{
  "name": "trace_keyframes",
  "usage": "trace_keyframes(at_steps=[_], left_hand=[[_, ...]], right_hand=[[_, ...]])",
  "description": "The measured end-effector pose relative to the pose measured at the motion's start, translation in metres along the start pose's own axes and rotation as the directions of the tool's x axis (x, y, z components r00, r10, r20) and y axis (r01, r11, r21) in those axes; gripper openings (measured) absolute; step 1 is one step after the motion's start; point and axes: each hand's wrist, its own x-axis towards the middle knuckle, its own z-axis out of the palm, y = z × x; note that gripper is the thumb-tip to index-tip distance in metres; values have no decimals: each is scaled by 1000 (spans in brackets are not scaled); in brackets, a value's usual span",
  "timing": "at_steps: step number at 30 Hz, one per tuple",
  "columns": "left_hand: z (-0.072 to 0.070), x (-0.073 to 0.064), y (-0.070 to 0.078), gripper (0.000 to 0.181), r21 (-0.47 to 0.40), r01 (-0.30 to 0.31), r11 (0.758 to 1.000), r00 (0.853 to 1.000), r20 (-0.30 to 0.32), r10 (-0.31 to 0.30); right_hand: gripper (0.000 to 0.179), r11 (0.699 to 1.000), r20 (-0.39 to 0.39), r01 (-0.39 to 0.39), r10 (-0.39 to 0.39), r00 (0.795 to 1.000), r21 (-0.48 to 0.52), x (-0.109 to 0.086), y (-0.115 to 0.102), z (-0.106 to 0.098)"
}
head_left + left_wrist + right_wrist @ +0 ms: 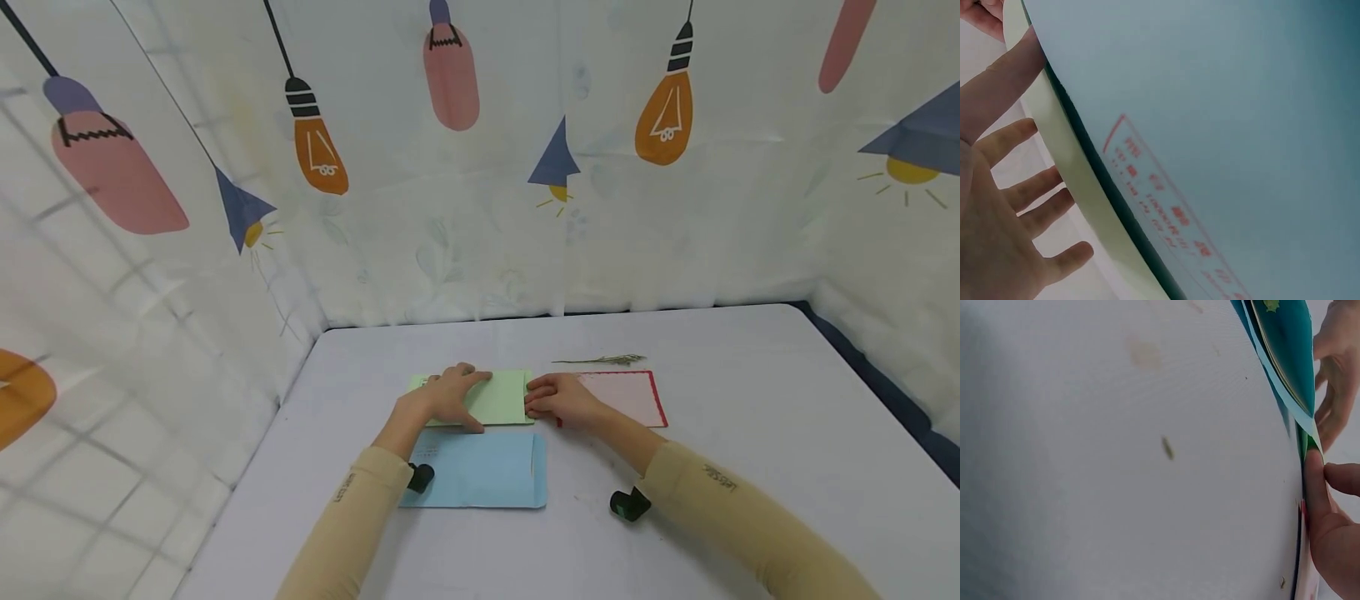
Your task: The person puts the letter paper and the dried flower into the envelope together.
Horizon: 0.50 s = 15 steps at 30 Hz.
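A light green envelope point(498, 402) lies on the white table, its flap side at the right. My left hand point(450, 395) rests across its left part with the fingers spread, the thumb near the lower edge. At the right edge, my right hand point(564, 400) pinches the green flap between thumb and fingers; the right wrist view shows the thumb point(1342, 478) against the index finger there. Nearer to me lies a blue envelope point(480, 471), under my left wrist; its red printing shows in the left wrist view.
Right of the green envelope lies a pink card or envelope point(626, 396) with a red border, partly covered by my right hand. A thin dried sprig point(615, 360) lies behind it. Small bits point(1167, 448) are scattered on the white table point(750, 392). Printed curtains hang around it.
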Motion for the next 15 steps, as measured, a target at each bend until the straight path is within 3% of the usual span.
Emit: trace_keyframes(at_steps=[7, 15], left_hand=[[-2, 1, -1, 94, 12, -11, 1000, 1000, 0, 11], [-2, 3, -4, 98, 2, -52, 999, 999, -15, 52]], right_hand=[[40, 988, -13, 22, -24, 1000, -153, 1, -2, 6], [35, 976, -31, 6, -13, 999, -219, 2, -3, 7]])
